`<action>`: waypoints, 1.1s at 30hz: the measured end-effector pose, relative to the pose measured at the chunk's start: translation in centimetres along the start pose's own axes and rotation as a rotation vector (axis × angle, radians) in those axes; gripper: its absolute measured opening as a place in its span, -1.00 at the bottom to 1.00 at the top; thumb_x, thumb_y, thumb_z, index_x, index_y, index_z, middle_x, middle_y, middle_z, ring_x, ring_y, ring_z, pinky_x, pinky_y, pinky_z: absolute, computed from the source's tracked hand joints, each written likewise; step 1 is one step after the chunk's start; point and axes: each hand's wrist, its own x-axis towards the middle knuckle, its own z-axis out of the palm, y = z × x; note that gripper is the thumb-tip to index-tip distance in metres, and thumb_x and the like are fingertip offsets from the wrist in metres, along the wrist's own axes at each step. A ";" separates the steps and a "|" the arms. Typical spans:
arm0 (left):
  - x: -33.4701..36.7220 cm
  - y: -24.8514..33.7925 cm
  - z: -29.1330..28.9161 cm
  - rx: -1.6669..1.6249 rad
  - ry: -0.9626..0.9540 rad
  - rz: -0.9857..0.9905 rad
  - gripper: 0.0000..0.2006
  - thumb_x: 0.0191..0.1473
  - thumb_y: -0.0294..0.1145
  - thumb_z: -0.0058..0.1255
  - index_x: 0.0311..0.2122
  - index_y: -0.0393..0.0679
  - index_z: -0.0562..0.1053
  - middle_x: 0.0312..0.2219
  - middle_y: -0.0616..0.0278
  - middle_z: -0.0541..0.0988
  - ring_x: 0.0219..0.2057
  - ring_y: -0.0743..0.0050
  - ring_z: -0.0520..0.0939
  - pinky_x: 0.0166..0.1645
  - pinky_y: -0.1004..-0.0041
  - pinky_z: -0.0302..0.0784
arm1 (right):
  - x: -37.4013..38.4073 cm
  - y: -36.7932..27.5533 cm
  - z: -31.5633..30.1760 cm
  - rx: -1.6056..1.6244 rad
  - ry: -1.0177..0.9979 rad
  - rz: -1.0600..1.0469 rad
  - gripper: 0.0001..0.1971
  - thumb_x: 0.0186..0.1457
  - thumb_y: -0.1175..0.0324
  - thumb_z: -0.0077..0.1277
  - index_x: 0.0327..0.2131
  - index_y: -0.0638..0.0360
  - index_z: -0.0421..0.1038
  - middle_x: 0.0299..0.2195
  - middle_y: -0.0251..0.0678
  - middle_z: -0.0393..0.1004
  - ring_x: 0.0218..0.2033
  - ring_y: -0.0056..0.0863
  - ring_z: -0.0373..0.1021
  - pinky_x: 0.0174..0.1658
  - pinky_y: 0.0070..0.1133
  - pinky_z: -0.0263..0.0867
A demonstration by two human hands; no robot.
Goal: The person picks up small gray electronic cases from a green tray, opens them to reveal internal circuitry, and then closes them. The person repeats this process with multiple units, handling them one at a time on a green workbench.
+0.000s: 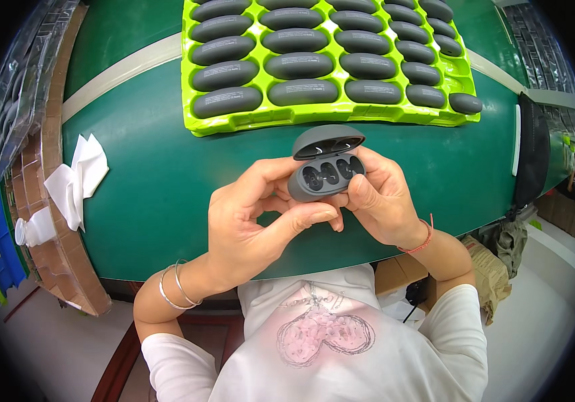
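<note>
A dark grey earbud charging case (pixel 313 191) is held above the table, its lid (pixel 327 142) raised and dark hollows showing inside. My left hand (pixel 254 218) grips the case from its left side, with the thumb below its front. Around the right end are the fingers of my right hand (pixel 384 197), the thumb resting at the case's front edge. Just beyond, a bright green tray (pixel 260 122) holds rows of similar closed grey cases (pixel 302 92). Whether earbuds sit in the hollows I cannot tell.
Crumpled white cloth or paper (pixel 81 177) lies on the green table (pixel 160 181) at the left, near a brown cardboard edge (pixel 56 221). A small white roll (pixel 36 228) is beside it. At the right edge hangs a black cloth-like item (pixel 533 151). A brown bag (pixel 488 275) stands below.
</note>
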 end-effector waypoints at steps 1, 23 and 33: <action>0.0 0.1 0.0 0.001 -0.001 0.000 -0.64 0.02 -0.56 0.14 -0.07 -0.36 0.35 -0.39 0.14 0.59 -0.41 0.54 0.63 -0.34 0.55 0.59 | 0.0 0.0 0.0 -0.003 -0.003 0.001 -0.57 0.20 0.19 -0.01 0.00 0.31 0.26 -0.38 -0.29 0.46 -0.49 -0.61 0.39 -0.40 -0.65 0.34; 0.1 0.5 -0.5 0.070 -0.060 -0.075 -0.62 0.28 -0.27 -0.26 -0.13 -0.45 0.44 -0.41 0.13 0.55 -0.47 0.54 0.54 -0.37 0.55 0.47 | -0.2 0.0 0.5 -0.291 0.075 -0.216 -0.65 0.14 0.42 0.07 -0.05 0.41 0.31 -0.40 -0.30 0.50 -0.47 -0.65 0.43 -0.43 -0.70 0.39; 0.3 0.6 -0.8 -0.040 0.146 -0.066 -0.55 0.32 -0.18 -0.35 0.06 -0.34 0.37 -0.34 0.16 0.56 -0.37 0.57 0.50 -0.19 0.53 0.47 | -0.2 -0.8 0.6 -0.267 0.150 -0.117 -0.73 0.04 0.48 0.17 -0.19 0.39 0.41 -0.40 -0.33 0.49 -0.47 -0.70 0.41 -0.50 -0.75 0.37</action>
